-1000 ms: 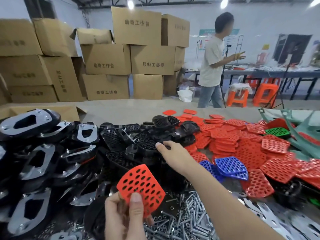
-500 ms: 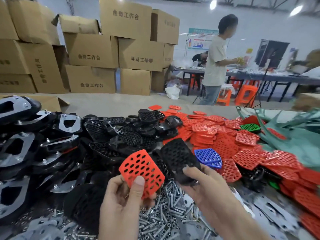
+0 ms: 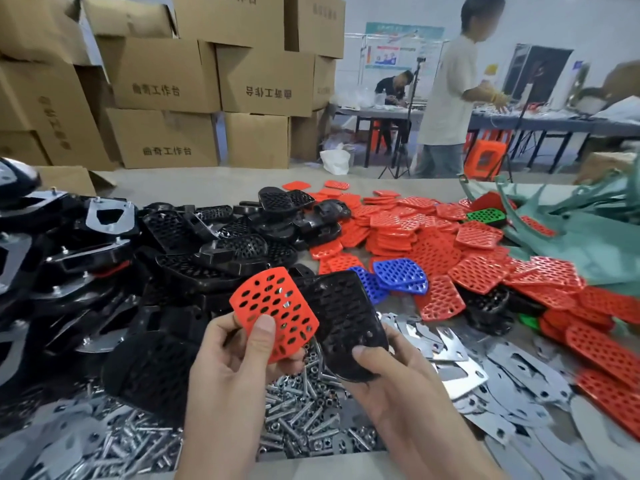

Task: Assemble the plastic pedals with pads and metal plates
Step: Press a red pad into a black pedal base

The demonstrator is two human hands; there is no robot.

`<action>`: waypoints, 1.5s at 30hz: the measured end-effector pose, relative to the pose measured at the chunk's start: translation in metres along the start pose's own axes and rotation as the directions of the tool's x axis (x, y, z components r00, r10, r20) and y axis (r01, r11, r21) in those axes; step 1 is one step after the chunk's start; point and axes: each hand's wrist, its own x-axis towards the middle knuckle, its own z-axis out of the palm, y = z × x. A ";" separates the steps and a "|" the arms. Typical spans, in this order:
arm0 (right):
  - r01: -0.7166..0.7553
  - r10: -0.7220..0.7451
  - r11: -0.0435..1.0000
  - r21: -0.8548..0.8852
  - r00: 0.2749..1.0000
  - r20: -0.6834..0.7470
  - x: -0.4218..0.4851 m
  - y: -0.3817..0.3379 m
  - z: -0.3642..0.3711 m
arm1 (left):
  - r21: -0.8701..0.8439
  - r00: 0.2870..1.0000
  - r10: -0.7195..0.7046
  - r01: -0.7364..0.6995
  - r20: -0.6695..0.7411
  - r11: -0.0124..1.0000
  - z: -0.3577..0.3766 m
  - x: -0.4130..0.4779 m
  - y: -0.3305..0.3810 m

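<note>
the left hand [image 3: 228,368] pinches a red perforated pad [image 3: 277,310] by its lower edge, thumb on the face and fingers curled behind, so the pad stands upright and slightly tilted. the right hand [image 3: 391,368] grips a black plastic pedal [image 3: 346,323] at its rounded lower end, thumb pressed on top and fingers wrapped beneath. the pedal sits just right of the red pad, its left edge hidden behind the pad's right edge; whether the two touch cannot be told.

directly below the red pad lies a heap of bolts and nuts [image 3: 294,410]. below and to the right of the pad, flat metal plates [image 3: 460,362] overlap one another. just right of the pad, past the held pedal, blue pads [image 3: 401,275] lie stacked. farther right of the pad and behind it spreads a pile of loose red pads [image 3: 433,244], with a green pad [image 3: 485,214] at its far side. behind and left of the pad sits a pile of bare black pedals [image 3: 214,244]. well to the pad's left are pedals with plates bolted on [image 3: 107,216]. far behind the pad stand stacked cardboard boxes [image 3: 166,91]. behind it to the right, a standing person [image 3: 450,98] faces a long table [image 3: 554,121].
</note>
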 end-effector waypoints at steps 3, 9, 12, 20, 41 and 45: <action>0.008 -0.008 1.000 0.008 0.999 0.042 0.001 0.000 0.000 | -0.007 1.000 0.004 -0.004 -0.012 1.000 -0.001 0.002 -0.005; 0.031 -0.031 1.000 0.002 0.996 0.080 0.004 0.002 -0.004 | -0.031 0.999 -0.020 0.021 0.042 0.999 -0.003 0.004 -0.010; 0.029 -0.028 0.999 -0.015 0.996 0.087 0.005 0.003 -0.006 | 0.021 0.994 -0.023 0.021 0.106 1.000 -0.003 0.001 -0.008; 0.030 -0.027 0.999 -0.037 0.996 0.085 0.004 0.001 -0.001 | 0.055 0.989 -0.042 0.035 0.143 0.998 0.000 -0.003 -0.001; 0.067 -0.054 0.993 -0.098 0.990 0.130 -0.002 0.000 0.001 | 0.134 0.986 0.011 -0.033 0.164 0.990 0.000 -0.003 -0.003; 0.087 -0.067 0.981 -0.176 0.991 0.117 0.000 0.004 -0.002 | 0.220 0.974 0.054 -0.104 0.222 0.970 0.000 -0.005 -0.003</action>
